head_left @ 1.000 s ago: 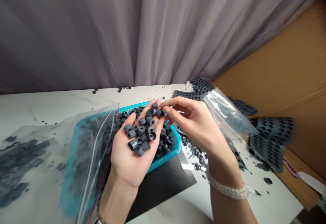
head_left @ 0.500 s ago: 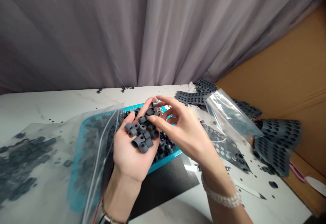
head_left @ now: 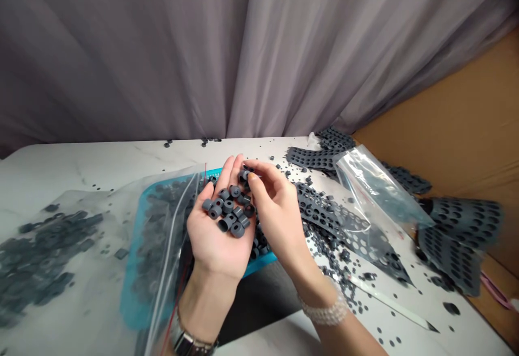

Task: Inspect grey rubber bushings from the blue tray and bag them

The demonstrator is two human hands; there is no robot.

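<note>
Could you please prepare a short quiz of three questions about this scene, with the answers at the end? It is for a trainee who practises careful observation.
1. True or false: the left hand is palm up, with several dark grey hollow cylinders lying on it.

2. What is worn at the wrist of the right hand?
A) a beaded bracelet
B) a rubber glove
C) a wristwatch

3. Fill in the colour: through the clear zip bag on the left, part of a ____ basket can be seen.

Key: 1. True. 2. A. 3. Turquoise.
</note>
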